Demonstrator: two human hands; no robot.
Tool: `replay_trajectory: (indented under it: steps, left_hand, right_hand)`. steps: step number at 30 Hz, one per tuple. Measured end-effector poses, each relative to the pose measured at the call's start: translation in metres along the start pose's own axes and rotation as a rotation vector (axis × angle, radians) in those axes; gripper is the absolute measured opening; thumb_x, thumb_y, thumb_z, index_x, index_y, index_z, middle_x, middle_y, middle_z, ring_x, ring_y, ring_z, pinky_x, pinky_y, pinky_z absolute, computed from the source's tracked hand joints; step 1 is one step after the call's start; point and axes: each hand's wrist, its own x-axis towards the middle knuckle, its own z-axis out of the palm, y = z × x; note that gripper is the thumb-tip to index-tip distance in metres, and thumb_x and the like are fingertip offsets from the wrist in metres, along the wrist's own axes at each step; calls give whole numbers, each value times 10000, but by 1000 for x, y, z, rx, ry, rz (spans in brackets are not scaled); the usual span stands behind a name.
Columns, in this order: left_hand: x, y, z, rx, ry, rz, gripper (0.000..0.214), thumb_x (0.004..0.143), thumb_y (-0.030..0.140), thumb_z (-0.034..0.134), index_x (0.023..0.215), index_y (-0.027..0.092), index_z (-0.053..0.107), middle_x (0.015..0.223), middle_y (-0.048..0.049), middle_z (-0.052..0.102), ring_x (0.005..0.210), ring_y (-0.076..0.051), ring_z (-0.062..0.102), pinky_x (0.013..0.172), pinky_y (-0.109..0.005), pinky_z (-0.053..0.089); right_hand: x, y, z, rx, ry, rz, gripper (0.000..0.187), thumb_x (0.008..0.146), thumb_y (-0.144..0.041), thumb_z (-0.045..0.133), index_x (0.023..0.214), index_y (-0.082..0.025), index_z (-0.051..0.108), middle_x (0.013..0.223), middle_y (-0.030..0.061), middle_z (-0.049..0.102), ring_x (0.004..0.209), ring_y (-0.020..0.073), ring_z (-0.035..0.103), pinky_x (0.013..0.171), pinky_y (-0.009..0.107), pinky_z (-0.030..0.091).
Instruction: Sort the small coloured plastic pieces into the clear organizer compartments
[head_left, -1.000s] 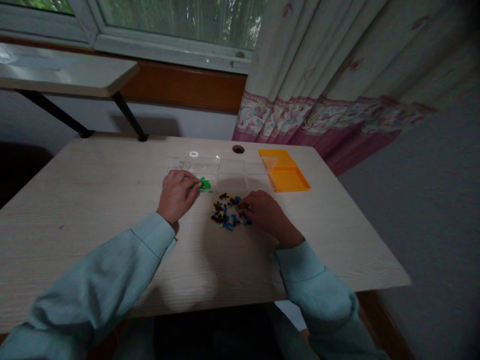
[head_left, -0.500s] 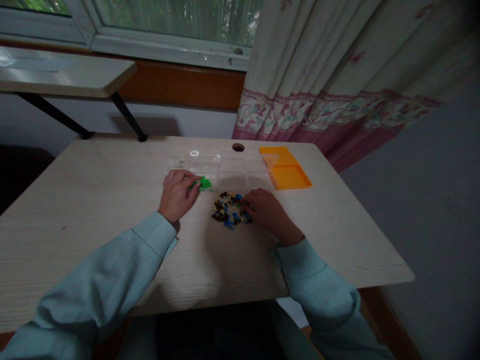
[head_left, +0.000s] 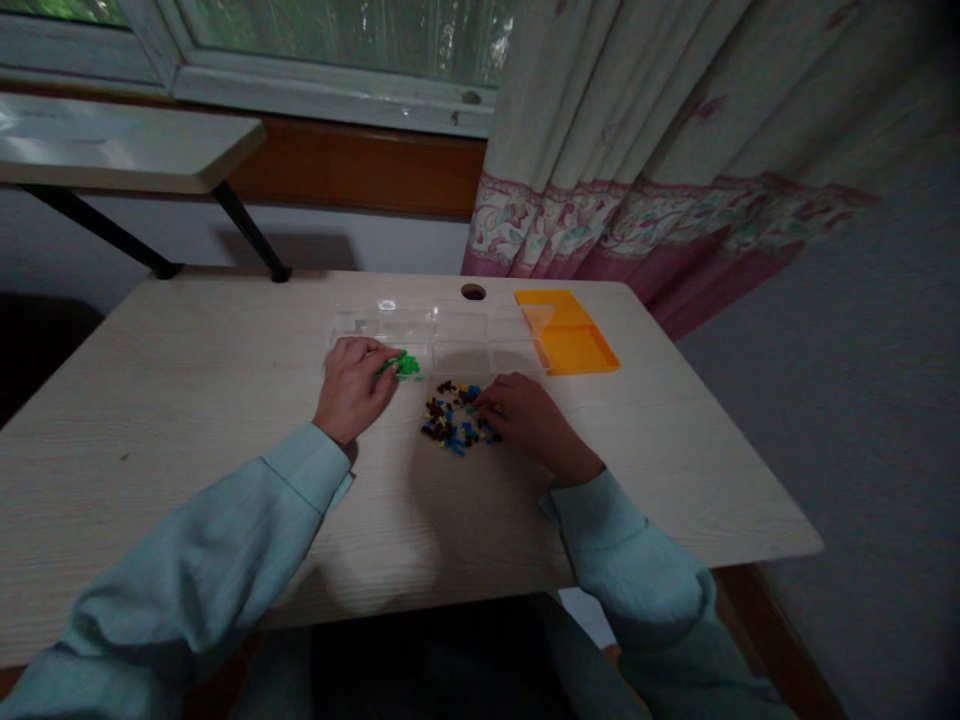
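Note:
My left hand (head_left: pixel 354 390) lies over the front left corner of a clear plastic box (head_left: pixel 461 357) divided into compartments. Its thumb and fingers are apart, with the fingertips beside a heap of small green pieces (head_left: pixel 406 364) in one compartment. In front of the box is a loose pile of tiny brown, blue and yellow pieces (head_left: pixel 452 432), too small to name exactly. My right hand (head_left: pixel 529 415) reaches into the pile's right side, thumb and forefinger pinched together. A speck of green shows near those fingertips; what they hold, if anything, I cannot make out.
An orange tray-like lid (head_left: pixel 581 345) sits at the box's right end, partly under its clear edge. Behind the box is a round hole (head_left: pixel 473 292) in the desk (head_left: pixel 225 400). A raised shelf (head_left: pixel 135 150) on black legs stands at the back left. A curtain (head_left: pixel 570 220) hangs behind.
The view has shifted slightly. Both hands keep nearly the same places, the left by the green pieces and the right pinching at the pile.

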Motion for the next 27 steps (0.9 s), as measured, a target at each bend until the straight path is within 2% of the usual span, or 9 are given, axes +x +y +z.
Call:
replay_trajectory:
  steps: [5,15,22,27]
  left_hand:
    - [1,6,-2,-45,0,47,257,928,303,539,1131,243,685,1044,-79,627,1043,-253,522,935,-456,413]
    - [0,20,-4,-119,-99,190,274,929,259,529,1171,230,656,1085,-85,623,1061,-241,520,954,-437,425]
    - [0,21,-4,-125,-137,213,283,936,262,516,1176,220,658,1081,-90,630,1050,-242,533,948,-446,428]
    - [-1,22,-3,-145,-135,215,289,934,257,517,1184,213,657,1087,-88,635,1043,-235,543,944,-440,435]
  right_hand:
    - [1,0,2,-22,-2,-24,125,840,-162,664,925,-205,744,942,74,676,927,212,577,852,340,415]
    - [2,-2,5,69,3,-22,130,825,-142,661,931,-188,720,945,68,675,933,208,592,856,335,426]
    - [1,-7,3,87,-2,-41,138,827,-109,634,908,-188,714,935,59,676,916,201,588,851,328,424]
    - [0,-5,2,32,12,-5,175,830,-167,665,996,-189,716,946,72,665,924,215,580,840,336,417]
